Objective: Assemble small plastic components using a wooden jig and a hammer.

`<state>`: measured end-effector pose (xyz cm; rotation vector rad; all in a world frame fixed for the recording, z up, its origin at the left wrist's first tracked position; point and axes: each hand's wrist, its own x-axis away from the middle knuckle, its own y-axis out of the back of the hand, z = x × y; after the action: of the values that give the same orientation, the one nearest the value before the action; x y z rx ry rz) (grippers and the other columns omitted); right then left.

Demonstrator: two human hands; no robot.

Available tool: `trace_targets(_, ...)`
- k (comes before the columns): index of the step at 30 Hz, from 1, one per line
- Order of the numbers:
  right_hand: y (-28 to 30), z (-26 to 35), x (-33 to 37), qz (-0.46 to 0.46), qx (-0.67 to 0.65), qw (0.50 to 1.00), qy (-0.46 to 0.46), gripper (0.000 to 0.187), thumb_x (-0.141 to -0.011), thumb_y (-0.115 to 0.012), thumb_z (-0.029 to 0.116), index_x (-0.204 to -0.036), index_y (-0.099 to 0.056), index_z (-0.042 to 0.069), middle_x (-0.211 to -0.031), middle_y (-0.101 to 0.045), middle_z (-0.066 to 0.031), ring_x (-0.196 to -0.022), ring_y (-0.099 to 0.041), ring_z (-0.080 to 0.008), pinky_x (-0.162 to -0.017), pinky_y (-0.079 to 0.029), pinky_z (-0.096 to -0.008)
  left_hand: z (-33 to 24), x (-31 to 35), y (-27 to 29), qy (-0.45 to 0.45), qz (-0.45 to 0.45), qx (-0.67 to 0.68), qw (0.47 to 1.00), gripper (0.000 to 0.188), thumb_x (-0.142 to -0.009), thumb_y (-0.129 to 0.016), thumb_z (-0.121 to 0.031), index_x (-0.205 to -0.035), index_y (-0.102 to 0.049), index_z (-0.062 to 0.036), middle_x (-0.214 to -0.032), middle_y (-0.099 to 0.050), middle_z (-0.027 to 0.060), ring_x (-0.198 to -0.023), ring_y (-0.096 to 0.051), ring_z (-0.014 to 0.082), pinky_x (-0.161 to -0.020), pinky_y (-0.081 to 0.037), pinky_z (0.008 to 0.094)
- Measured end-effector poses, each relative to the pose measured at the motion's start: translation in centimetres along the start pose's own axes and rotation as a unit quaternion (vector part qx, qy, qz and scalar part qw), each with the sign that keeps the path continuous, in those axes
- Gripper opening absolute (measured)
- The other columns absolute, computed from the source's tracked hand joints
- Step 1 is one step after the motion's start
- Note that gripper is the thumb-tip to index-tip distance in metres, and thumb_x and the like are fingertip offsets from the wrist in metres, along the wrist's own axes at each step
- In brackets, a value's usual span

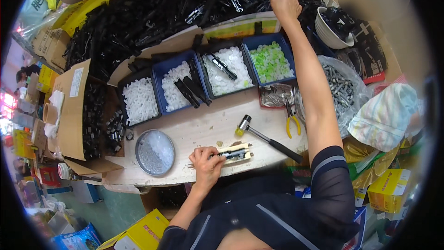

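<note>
My left hand (206, 163) is at the front edge of the bench, its fingers closed on the end of a slim black part (235, 153). That part lies in a small cream-coloured block (243, 148). Far off, my right hand (286, 6) is stretched over a heap of black plastic parts (171, 0). Its fingers are curled at the heap's edge, and what they grip cannot be made out. A hammer (266, 139) with a yellow face and black handle lies right of the block. Beside it are yellow-handled pliers (292, 119).
Four bins hold small white pieces (140, 99), more white pieces (175, 83), white discs (227, 71) and green-and-white pieces (272, 62). A round tin (155, 172) stands left. On the right are a bag of metal parts (340, 85), a white bowl (329, 32) and a cloth (386, 115).
</note>
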<state>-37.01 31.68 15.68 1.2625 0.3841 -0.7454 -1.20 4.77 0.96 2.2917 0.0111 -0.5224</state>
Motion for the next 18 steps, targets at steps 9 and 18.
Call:
trace_targets(9, -2.2, 2.2, -0.5, 0.068, -0.213, 0.974, -0.030, 0.040, -0.072, -0.059, 0.041, -0.102, -0.063, 0.014, -0.098, -0.064, -0.0131, -0.095, -0.059, -0.0331, -0.087, -0.033, -0.0522, -0.5, 1.3, 0.2, 0.020, 0.004, 0.008, 1.000, 0.012, -0.063, -0.070, -0.010, -0.073, -0.066, -0.0128, -0.085, -0.056, -0.0001, -0.089, -0.047, 0.0220, -0.080, -0.027, 0.0382)
trace_targets(18, 9.6, 0.9, 10.7, 0.196, -0.468, 0.853, 0.127, 0.028, -0.083, -0.061, 0.019, -0.105, -0.058, 0.001, -0.091, -0.060, -0.0032, -0.080, -0.053, -0.0101, -0.072, -0.043, -0.0232, 0.1, 1.1, 0.1, 0.016, -0.032, 0.010, 0.999, 0.024, -0.065, -0.070, -0.014, -0.087, -0.062, -0.0097, -0.092, -0.053, 0.0054, -0.089, -0.046, 0.0249, -0.079, -0.029, 0.0386)
